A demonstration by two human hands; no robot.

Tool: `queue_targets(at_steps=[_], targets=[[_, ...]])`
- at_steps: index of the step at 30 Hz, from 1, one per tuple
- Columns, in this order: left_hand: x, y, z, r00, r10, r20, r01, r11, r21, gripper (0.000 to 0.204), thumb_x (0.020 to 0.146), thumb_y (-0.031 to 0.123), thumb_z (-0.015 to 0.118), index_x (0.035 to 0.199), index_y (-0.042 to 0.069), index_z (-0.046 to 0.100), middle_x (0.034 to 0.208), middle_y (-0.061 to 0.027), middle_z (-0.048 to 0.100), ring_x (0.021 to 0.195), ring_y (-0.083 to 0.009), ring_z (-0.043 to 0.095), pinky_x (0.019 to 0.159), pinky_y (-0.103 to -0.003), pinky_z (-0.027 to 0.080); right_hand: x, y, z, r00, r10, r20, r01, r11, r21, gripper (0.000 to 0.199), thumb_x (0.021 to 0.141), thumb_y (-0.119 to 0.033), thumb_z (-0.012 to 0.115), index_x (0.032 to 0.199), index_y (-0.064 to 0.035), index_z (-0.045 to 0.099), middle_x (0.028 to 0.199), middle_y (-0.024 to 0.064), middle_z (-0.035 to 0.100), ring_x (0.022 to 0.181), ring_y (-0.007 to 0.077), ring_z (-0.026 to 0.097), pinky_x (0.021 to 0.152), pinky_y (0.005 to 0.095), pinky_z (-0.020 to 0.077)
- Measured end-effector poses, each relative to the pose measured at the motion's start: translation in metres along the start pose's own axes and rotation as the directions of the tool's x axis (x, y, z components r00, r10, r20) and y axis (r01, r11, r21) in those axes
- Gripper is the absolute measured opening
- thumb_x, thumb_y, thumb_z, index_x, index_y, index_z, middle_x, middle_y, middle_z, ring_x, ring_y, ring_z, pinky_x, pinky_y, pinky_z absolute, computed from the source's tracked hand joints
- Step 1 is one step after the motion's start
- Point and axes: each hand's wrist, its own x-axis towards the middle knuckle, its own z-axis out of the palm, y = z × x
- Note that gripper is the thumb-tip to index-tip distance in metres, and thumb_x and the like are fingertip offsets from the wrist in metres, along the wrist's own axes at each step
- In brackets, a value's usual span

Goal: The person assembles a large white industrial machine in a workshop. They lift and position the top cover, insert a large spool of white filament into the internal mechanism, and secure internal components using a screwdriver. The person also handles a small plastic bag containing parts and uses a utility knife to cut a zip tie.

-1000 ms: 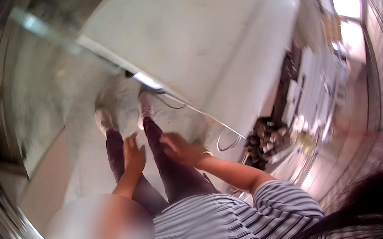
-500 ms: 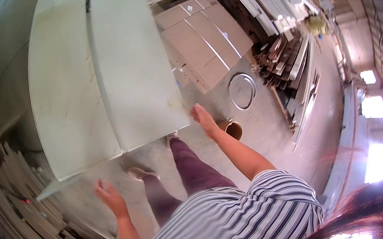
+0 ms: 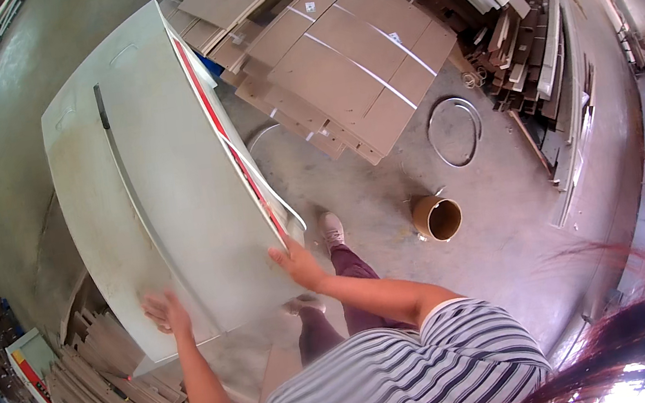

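A large pale grey panel table (image 3: 163, 183) with a red edge strip stands in front of me. My left hand (image 3: 165, 313) lies flat on its near end, fingers spread. My right hand (image 3: 294, 261) rests at the table's near right corner, touching the edge by the red strip, fingers apart. Neither hand holds anything. My legs in dark red trousers (image 3: 350, 280) and my shoes show below the table's corner.
Brown boards (image 3: 353, 65) lie stacked on the floor beyond the table. A brown bucket (image 3: 438, 218) stands on the concrete to the right, with a hose loop (image 3: 454, 132) behind it. More cut boards (image 3: 111, 396) pile up at lower left. Timber offcuts (image 3: 532, 48) sit at the right.
My view has swung over the table. Both hands reached forward: the left came down onto the panel's near end, the right moved to its right corner.
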Motion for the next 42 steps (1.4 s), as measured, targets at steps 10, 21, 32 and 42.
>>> queue_targets(at_steps=[10,21,32,42], targets=[[0.054,-0.025,-0.035,0.990,-0.128,0.064,0.131,0.990,-0.046,0.084,0.090,0.070,0.030,0.153,0.022,0.004,0.160,-0.0052,-0.007,0.146,-0.0286,-0.010,0.113,-0.057,0.000,0.032,0.022,0.045,0.956,0.114,0.269,-0.139,0.987,0.077,0.037,0.096,-0.029,0.050,0.114,0.0030,0.049,0.112,0.0260,0.051,0.104,0.0414,0.050,0.088,0.0465,0.0409],[0.043,-0.012,-0.054,0.977,-0.056,0.207,0.079,0.991,-0.109,0.087,0.087,0.076,0.027,0.152,0.026,-0.001,0.158,-0.0073,-0.012,0.145,-0.0296,-0.013,0.112,-0.057,0.000,0.246,-0.031,0.013,0.961,0.119,0.250,-0.175,0.961,0.216,0.039,0.095,-0.040,0.051,0.103,-0.0019,0.059,0.077,0.0084,0.060,0.070,0.0199,0.061,0.068,0.0325,0.0509],[0.039,0.026,-0.083,0.962,0.030,0.272,-0.026,0.999,-0.018,0.085,0.092,0.065,0.034,0.153,0.017,0.000,0.159,-0.0102,-0.010,0.145,-0.0330,-0.013,0.112,-0.056,-0.007,0.060,-0.041,0.018,0.874,0.337,0.350,-0.379,0.923,0.059,0.026,0.094,-0.031,0.059,0.100,-0.0061,0.056,0.078,0.0031,0.060,0.063,0.0116,0.058,0.056,0.0275,0.0501],[-0.178,-0.024,0.004,0.924,-0.382,-0.005,0.247,0.607,-0.755,0.062,0.086,0.027,0.064,0.134,0.001,0.036,0.128,-0.0182,0.046,0.121,-0.0312,0.041,0.103,-0.045,0.033,0.043,-0.075,0.043,0.901,0.248,0.357,-0.182,0.961,-0.208,0.022,0.091,-0.026,0.060,0.092,-0.0068,0.050,0.078,0.0052,0.057,0.064,0.0158,0.061,0.055,0.0292,0.0494]])
